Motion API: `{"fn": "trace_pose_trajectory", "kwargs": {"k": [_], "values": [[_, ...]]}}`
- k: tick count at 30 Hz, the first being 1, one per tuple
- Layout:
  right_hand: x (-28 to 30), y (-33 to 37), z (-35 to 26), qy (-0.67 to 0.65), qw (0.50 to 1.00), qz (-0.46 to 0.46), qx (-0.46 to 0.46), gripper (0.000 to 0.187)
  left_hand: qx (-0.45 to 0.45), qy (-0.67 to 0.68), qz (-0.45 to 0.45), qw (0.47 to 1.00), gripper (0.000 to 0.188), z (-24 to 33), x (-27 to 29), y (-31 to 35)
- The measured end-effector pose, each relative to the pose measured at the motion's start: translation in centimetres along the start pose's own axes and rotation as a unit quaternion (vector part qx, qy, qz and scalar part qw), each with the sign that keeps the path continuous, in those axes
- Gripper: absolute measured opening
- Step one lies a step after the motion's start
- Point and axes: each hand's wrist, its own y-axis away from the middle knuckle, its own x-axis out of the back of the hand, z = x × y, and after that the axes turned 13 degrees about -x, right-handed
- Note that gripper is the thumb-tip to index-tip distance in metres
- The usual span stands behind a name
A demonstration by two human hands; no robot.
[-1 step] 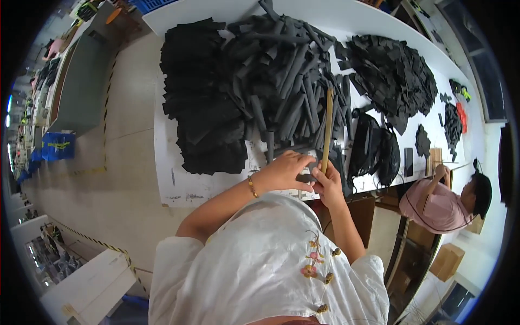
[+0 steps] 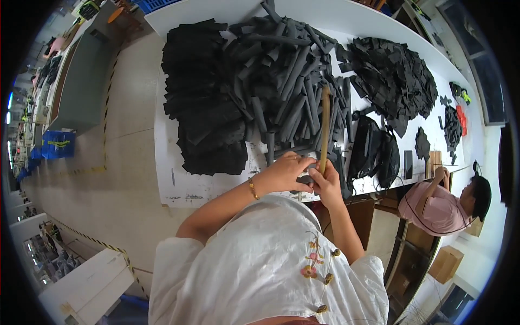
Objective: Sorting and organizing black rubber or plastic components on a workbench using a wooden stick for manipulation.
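My right hand (image 2: 327,183) is closed around the lower end of a long, thin yellowish wooden stick (image 2: 325,124), which points away from me over the dark pile. Close beside it, my left hand (image 2: 281,172), with a beaded bracelet at the wrist, curls its fingers and thumb around a small dark grey fabric piece (image 2: 304,177). That piece lies between the two hands and is partly hidden by the fingers. Just beyond them spreads a heap of dark grey fabric strips (image 2: 295,70), many rolled or tube-like. Left of the heap, flat black fabric pieces (image 2: 208,124) lie in overlapping layers.
The white table (image 2: 184,189) also bears a mound of black fabric pieces (image 2: 395,76), a black backpack (image 2: 365,146) and a dark phone-like slab (image 2: 408,162). At the right, another person (image 2: 439,203) in pink sits by the table. A blue crate (image 2: 58,145) stands at far left.
The stick has tipped slightly to the left. Both hands stay in nearly the same place.
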Motion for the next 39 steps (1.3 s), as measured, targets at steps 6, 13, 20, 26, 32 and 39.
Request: {"fn": "trace_pose_trajectory", "kwargs": {"k": [6,13,20,26,32,39], "values": [[-3.6,-2.3,-3.3,0.278,0.92,0.099,0.259,0.019,0.111,0.055,0.092,0.988,0.031,-0.5,-0.9,1.1],[-6.8,-1.7,-11.7,-0.062,0.983,0.015,0.171,0.026,0.116,0.076,0.236,0.962,0.017,1.4,0.2,2.5],[-4.9,-2.4,-16.6,-0.058,0.95,0.056,0.302,0.02,0.137,0.046,0.155,0.977,0.019,-2.4,-4.2,9.3],[-8.3,-2.6,-12.0,0.143,0.98,-0.045,0.132,0.026,0.056,0.264,0.402,0.875,0.022,1.3,6.1,0.8],[-8.0,-3.2,-8.8,0.12,0.961,-0.062,0.24,0.025,0.061,0.357,0.45,0.816,0.017,-0.4,5.5,0.4],[-6.9,-5.3,-6.4,0.1,0.979,-0.068,0.162,0.012,0.047,0.588,0.522,0.616,0.011,-1.4,5.6,1.3]]}}
